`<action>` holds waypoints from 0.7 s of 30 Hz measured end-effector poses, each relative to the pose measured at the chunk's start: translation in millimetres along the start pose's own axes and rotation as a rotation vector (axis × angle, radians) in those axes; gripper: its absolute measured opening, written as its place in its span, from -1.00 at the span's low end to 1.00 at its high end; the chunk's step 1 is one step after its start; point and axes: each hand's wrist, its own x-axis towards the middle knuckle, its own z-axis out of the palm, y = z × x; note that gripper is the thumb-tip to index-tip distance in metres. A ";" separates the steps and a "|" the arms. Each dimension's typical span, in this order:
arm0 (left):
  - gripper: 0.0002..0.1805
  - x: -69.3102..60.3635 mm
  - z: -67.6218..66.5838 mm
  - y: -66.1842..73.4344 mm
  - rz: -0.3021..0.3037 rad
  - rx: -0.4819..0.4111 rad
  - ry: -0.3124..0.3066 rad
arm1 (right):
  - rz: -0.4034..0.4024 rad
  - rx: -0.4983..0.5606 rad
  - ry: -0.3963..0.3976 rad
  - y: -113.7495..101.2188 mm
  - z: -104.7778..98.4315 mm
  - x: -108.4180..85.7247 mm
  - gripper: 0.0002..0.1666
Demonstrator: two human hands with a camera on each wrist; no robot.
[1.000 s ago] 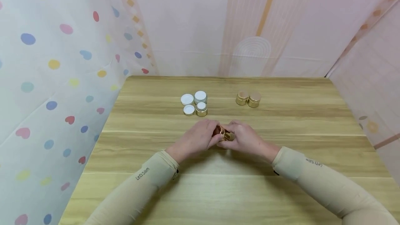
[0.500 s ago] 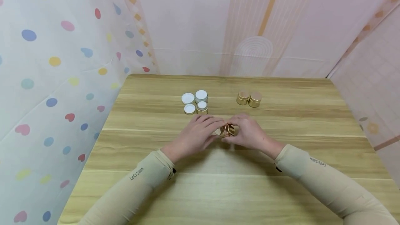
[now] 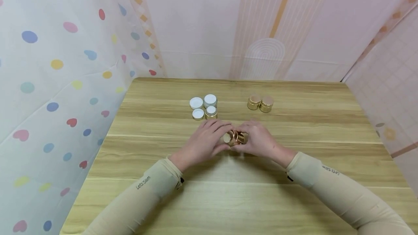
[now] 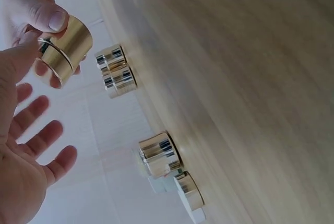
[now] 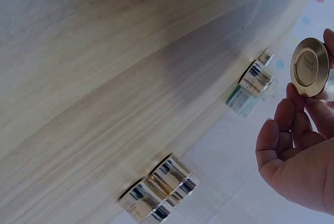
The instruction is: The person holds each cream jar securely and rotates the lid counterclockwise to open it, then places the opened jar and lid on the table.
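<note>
A small gold jar with its lid on (image 3: 236, 137) is held tilted between my hands, its round top turned left. My right hand (image 3: 259, 139) grips the jar's body from the right; the right wrist view shows the jar's embossed base (image 5: 309, 67) facing the camera. From the left, my left hand (image 3: 202, 139) reaches around the lid end, thumb below and fingers above. In the left wrist view its fingers (image 4: 44, 138) are spread and mostly stand apart from the jar (image 4: 68, 49), the thumb close to the lid.
Two gold jars (image 3: 259, 103) stand side by side at the back right. Back left are two jars with white tops, one pale (image 3: 210, 100) and one gold (image 3: 211, 112). Two upturned lids with white insides (image 3: 196, 103) lie left of them on the wooden table (image 3: 222, 198).
The left hand has loosened its fingers from around the lid and the jar's round top has come into view. The jar has turned slightly in the right hand's hold.
</note>
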 end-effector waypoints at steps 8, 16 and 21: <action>-0.41 -0.9 -0.8 1.9 0.047 0.080 0.038 | 0.003 0.007 -0.040 -1.8 0.9 1.2 -0.38; -0.32 -1.8 -0.3 2.5 0.031 0.054 0.016 | 0.012 0.014 -0.046 -3.3 0.2 0.1 -0.36; -0.38 -0.8 0.8 2.7 0.026 0.052 0.016 | 0.011 0.029 -0.034 -4.6 -1.4 0.6 -0.39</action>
